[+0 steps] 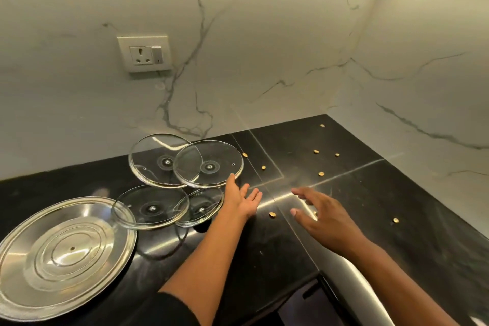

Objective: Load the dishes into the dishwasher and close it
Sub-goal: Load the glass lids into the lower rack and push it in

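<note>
Head view: left hand (239,200), fingers straight, touches the rim of the nearest glass lid (208,163), likely to lift it. Right hand (321,216) hovers spread over the black counter (397,193), holding nothing.

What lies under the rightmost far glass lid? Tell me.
The round clear glass lid overlaps another glass lid behind-left; its near rim sits above a smaller glass lid. Through it, black countertop shows.
</note>
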Tool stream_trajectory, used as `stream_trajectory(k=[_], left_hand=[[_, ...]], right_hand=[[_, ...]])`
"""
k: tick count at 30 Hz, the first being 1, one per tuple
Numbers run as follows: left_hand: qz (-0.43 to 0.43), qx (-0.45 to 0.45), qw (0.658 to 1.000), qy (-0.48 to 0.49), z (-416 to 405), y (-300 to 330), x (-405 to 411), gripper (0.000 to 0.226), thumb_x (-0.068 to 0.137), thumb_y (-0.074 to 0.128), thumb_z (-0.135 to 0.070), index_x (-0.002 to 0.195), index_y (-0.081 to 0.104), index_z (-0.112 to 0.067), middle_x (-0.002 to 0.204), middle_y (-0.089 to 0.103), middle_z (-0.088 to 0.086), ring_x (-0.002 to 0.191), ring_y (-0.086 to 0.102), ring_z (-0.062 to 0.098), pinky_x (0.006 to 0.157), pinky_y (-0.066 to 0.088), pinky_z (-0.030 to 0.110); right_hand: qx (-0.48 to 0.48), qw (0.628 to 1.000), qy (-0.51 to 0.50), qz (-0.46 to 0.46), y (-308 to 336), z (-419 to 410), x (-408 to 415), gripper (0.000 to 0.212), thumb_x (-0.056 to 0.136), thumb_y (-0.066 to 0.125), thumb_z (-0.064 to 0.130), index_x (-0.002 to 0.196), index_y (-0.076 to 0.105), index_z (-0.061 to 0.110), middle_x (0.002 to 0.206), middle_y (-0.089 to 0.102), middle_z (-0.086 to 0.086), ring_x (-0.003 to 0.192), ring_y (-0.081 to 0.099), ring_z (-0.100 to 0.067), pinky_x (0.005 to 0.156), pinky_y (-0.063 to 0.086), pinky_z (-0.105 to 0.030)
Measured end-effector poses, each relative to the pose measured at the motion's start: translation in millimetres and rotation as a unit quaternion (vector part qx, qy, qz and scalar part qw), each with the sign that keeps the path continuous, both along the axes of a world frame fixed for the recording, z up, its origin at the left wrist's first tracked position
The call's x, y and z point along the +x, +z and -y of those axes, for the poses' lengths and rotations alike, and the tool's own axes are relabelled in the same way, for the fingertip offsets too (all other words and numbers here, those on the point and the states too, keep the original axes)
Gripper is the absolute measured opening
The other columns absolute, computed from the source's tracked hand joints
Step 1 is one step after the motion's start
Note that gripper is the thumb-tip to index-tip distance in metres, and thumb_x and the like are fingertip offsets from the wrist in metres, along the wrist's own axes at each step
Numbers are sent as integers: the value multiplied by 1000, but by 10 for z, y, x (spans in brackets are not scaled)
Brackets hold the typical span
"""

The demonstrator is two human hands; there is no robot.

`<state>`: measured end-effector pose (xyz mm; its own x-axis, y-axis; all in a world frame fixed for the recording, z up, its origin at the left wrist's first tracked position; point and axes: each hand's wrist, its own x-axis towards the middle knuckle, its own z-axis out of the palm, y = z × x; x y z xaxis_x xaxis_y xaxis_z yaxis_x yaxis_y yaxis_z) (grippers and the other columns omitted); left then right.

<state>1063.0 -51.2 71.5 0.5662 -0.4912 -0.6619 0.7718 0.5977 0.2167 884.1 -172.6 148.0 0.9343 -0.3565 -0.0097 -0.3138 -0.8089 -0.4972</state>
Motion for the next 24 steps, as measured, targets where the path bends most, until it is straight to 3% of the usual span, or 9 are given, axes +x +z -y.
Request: stream_trajectory(k=[6,10,14,24], left_hand=[[-41,-34,997,56,192,-203,282,72,105,49,-52,162,23,-16,165,37,3,152,33,35,124,30,48],[-56,-30,995,75,298,-285,445,68,104,50,-53,155,38,-10,159,44,3,149,39,31,123,34,45],[-52,-21,994,92,384,-353,583,45,110,44,-37,144,55,-9,154,47,11,144,46,27,119,40,42],[-53,-32,997,50,645,-292,562,36,109,48,-14,143,55,-4,141,61,15,132,60,25,113,47,38]], right_hand=[[18,1000,-10,-13,-19,73,46,46,96,67,42,141,55,38,132,63,13,118,57,-1,103,51,-30],[34,999,-20,-14,-31,70,176,45,97,66,42,140,55,40,131,63,12,116,59,-2,101,53,-32],[50,998,-33,-2,-36,37,311,44,98,66,40,140,55,39,132,62,14,117,60,-4,102,54,-37],[101,985,-128,48,77,165,149,41,97,70,32,137,60,34,125,66,9,113,63,-6,102,54,-36]])
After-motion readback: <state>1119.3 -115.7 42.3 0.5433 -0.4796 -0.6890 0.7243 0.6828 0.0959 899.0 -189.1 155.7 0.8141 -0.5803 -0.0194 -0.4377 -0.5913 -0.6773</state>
